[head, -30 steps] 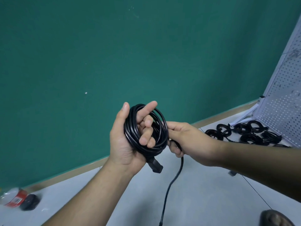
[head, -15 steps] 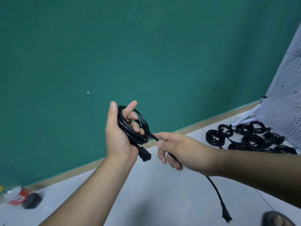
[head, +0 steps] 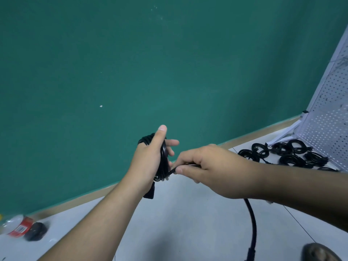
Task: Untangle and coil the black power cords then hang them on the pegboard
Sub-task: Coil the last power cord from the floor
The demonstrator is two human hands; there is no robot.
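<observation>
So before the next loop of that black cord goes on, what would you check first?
1. Left hand holds the coil firmly: ok.
2. Right hand pinches the loose tail right beside the coil: ok.
3. Plug hangs clear below the left hand: ok.
4. Tail free of knots: cannot tell, since its end runs out of view.
5. Whole cord wound in: not ok, as a length hangs down toward the floor.
6. Free hook on the pegboard: cannot tell.
</observation>
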